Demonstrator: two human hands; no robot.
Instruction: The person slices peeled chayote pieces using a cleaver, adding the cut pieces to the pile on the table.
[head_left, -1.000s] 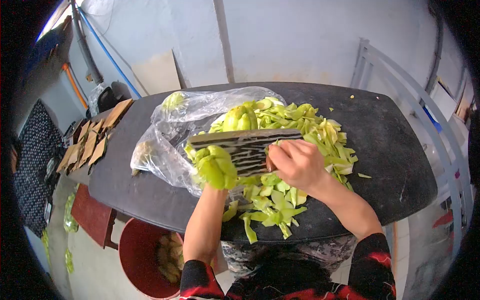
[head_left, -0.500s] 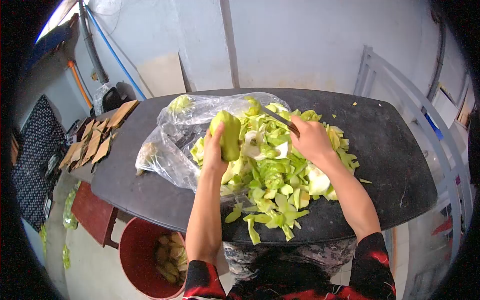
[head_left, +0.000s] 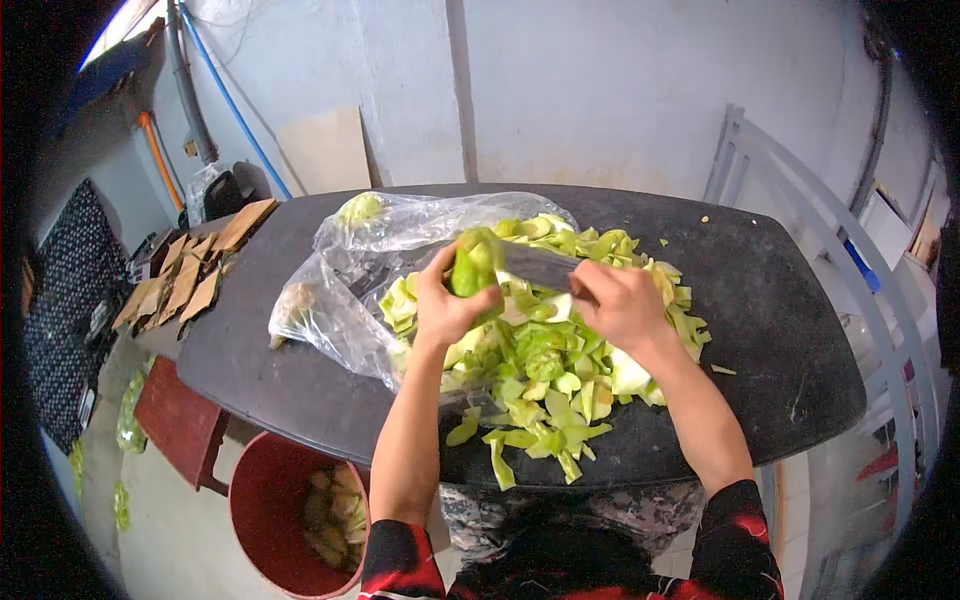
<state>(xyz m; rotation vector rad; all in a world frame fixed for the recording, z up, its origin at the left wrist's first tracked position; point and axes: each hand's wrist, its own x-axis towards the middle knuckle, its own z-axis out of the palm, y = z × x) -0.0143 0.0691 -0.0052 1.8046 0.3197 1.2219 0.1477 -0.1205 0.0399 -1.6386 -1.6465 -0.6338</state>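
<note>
Hands closed on items: left hand (head_left: 452, 300) curled around the chayote (head_left: 475, 262), upright between both hands; right hand (head_left: 622, 308) gripping the knife (head_left: 538, 266), blade against or near the chayote, above peelings (head_left: 555, 365) on the counter (head_left: 780, 330).

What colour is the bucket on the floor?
The bucket is dark red, best seen in the head view.

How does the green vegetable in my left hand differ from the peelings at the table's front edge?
The green vegetable is one thick, rounded piece; the peelings are many thin, flattish bits. The green vegetable is held up in your left hand, while the peelings lie scattered on the table. Both are greenish.
</note>
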